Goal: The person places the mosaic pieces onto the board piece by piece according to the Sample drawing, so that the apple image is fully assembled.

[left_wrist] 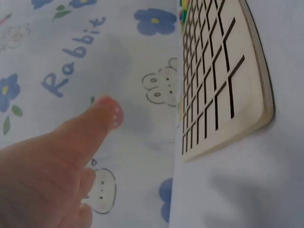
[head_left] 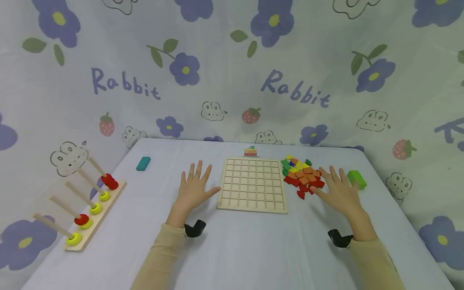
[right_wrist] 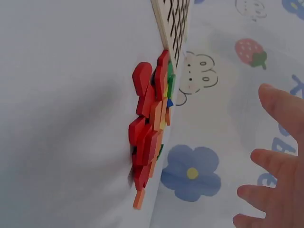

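Left hand (head_left: 192, 192) and right hand (head_left: 341, 195), fingers (head_left: 198, 171) spread wide, flank the board (head_left: 253, 185) and tiles (head_left: 307, 177).

Grid board (head_left: 252, 185) — smooth, matt wood

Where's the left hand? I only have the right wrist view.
Observer: The head view shows the left hand spread, just left of the grid board.
Operator: What's past the board's far edge?
Observer: A small picture card.
Operator: Any block right of the pile of coloured pieces?
Observer: Yes, a green block, showing beside the right hand in the head view.
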Available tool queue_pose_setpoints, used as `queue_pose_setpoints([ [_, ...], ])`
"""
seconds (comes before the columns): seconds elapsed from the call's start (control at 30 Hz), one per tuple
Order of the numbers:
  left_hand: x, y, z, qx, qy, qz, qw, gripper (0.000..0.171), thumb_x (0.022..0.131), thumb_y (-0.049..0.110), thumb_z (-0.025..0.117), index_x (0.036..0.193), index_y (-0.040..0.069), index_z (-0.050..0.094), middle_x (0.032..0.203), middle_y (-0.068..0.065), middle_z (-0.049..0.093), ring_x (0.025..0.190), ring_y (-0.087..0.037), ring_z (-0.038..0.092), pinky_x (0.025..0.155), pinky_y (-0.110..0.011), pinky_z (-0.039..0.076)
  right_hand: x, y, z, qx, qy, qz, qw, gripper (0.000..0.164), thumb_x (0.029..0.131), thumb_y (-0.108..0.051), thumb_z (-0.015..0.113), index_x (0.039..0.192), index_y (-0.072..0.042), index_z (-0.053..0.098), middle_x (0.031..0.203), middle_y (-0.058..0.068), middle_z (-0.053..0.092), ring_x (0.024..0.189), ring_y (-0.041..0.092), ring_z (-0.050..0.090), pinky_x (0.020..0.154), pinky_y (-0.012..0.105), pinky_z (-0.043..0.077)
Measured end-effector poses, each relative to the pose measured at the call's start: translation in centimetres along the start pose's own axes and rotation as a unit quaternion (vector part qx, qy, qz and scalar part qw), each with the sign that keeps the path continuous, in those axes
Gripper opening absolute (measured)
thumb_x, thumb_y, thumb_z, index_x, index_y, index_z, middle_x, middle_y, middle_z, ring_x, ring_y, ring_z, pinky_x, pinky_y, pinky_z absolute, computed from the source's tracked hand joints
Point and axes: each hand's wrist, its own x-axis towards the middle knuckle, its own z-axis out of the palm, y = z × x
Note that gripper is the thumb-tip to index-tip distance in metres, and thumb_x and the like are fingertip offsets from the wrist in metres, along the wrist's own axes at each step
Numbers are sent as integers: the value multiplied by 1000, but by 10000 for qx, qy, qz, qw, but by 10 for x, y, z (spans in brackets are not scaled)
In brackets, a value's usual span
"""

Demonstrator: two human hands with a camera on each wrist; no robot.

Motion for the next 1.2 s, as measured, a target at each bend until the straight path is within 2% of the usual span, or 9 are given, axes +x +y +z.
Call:
queue_pose_setpoints([
  [0.17,26,9,14,-618,-106,-177,9979,76,90,50,49,148,10,21,151,-19,15,132,-41,28,90,-56,39,36,-3,6,851,-229,-8,9961,70,91,-44,50,145,-6,26,142,30,29,127,53,23,92,72,15],
  [0.33,42,13,25,-1603,-531,-474,9845,66,93,41,50,143,2,31,143,-19,35,128,-38,37,98,-51,34,77,-7,19,2208,-771,95,9722,56,95,-27,48,144,-6,30,137,26,39,122,45,37,94,62,31],
  [0.47,46,10,36,-2059,-747,-467,9746,61,93,37,51,139,-1,38,138,-19,43,127,-36,38,102,-48,30,106,-11,32,2552,-1040,113,9612,49,96,-20,47,141,-5,36,128,26,45,115,40,44,94,54,37],
  [0.63,51,5,47,-2778,-872,-421,9558,59,90,31,58,138,2,40,135,-21,46,85,-29,64,90,-43,42,126,-10,42,2765,-1329,130,9517,47,95,-9,42,140,-2,36,133,28,40,106,37,48,93,51,39],
  [0.77,54,-1,54,-3406,-1031,-511,9331,64,83,19,66,140,7,40,115,-22,58,53,-17,58,67,-31,48,132,-8,49,3003,-1618,344,9394,49,95,-5,39,143,-3,32,140,24,35,100,33,51,87,44,44],
  [0.83,53,-6,57,-3747,-1184,-501,9182,69,78,13,70,140,8,40,93,-18,64,54,-13,56,60,-28,47,133,-6,54,2798,-1645,305,9454,48,95,-6,40,142,-3,34,139,23,37,101,33,51,88,45,43],
  [0.97,50,-11,56,-4186,-1534,-267,8947,80,71,2,73,142,9,37,64,-8,57,55,-13,50,56,-26,43,140,-1,63,1923,-1279,-55,9729,40,92,-7,46,131,1,49,130,25,47,110,39,46,95,52,35],
  [1.07,52,-15,55,-4149,-1637,-86,8950,85,69,0,74,143,10,35,67,-5,55,59,-14,49,57,-27,42,144,0,63,1610,-1035,-106,9815,33,90,-7,50,121,1,57,121,26,52,109,40,46,94,55,35],
  [1.2,58,-22,58,-4030,-1612,-46,9009,86,68,1,76,143,12,35,71,-6,55,62,-15,50,60,-28,42,150,-4,61,1673,-899,-56,9818,24,90,-7,53,112,0,61,112,24,55,102,38,50,90,51,40],
])
